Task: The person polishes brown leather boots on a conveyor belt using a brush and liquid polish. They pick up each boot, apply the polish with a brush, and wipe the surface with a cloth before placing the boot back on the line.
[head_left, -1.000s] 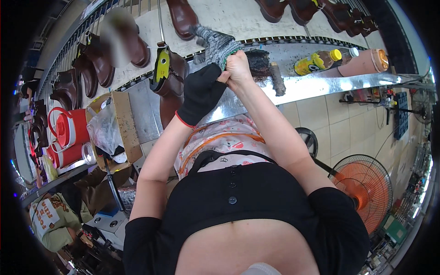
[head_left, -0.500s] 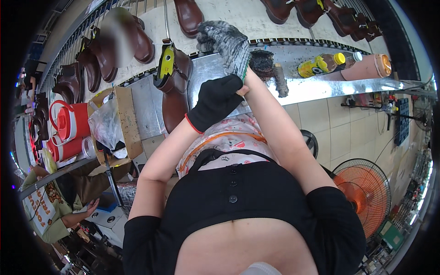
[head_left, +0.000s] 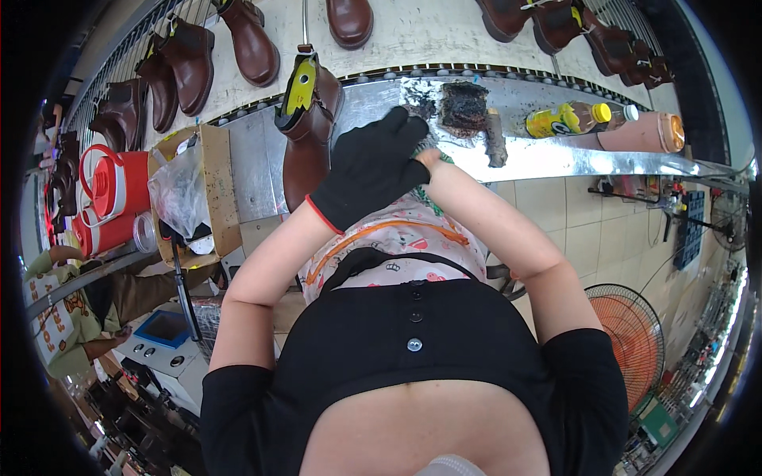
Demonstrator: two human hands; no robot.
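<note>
My left hand (head_left: pixel 369 170), in a black glove with a red cuff edge, lies closed over my right hand. Its fingers wrap a grey knitted glove (head_left: pixel 423 144) with a green edge, which shows only in small patches. Beyond my bare right wrist (head_left: pixel 448 181), the right hand's fingers are hidden. Left of both hands, a brown ankle boot (head_left: pixel 305 159) with yellow lining stands on the metal ledge (head_left: pixel 258 170). A blackened, crusted block (head_left: pixel 464 109) lies past my hands, beside a dirty stick-like piece (head_left: pixel 495 141).
Several brown boots (head_left: pixel 246 44) stand on the pale conveyor (head_left: pixel 429 40). Bottles (head_left: pixel 567 119) lie along the ledge at right, near a pinkish tumbler (head_left: pixel 641 135). At left are a carton (head_left: pixel 222 190) with plastic bags, red jugs (head_left: pixel 119 186) and another person (head_left: pixel 67 317). An orange fan (head_left: pixel 627 337) stands right.
My right hand has come down and toward me from beside the conveyor, and is now mostly covered by my left hand. The grey glove, fully visible before, is largely hidden.
</note>
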